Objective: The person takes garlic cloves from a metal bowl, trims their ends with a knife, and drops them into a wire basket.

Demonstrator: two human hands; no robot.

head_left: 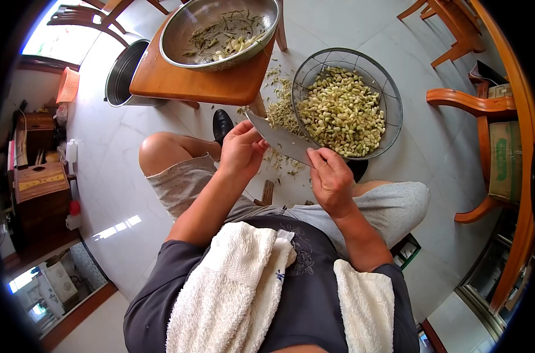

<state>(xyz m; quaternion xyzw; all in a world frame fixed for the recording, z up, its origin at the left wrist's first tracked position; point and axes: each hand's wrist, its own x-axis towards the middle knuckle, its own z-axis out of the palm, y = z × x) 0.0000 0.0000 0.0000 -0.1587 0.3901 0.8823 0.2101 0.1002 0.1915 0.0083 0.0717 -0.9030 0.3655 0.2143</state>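
Note:
A broad, flat grey blade, like a cleaver (pixel 288 143), is held up between my hands, above the floor scraps. My right hand (pixel 331 179) is closed on its near right end, with the thumb and fingertips along the metal; any handle is hidden in the grip. My left hand (pixel 242 150) has its fingers curled together at the blade's far left end, touching or nearly touching its near edge. Whatever it pinches is hidden. Just beyond the blade stands a wire-ribbed round basket (pixel 395 94), holding many pale yellow-green, bud-like pieces (pixel 341 112).
A perforated metal colander (pixel 172 50) with dark green scraps and some pale pieces sits on a wooden stool (pixel 238 82). Thin trimmings (pixel 284 115) lie on the tiled floor. A metal bucket (pixel 119 76) stands left; wooden chair legs (pixel 476 106) and a carton (pixel 505 159) are right.

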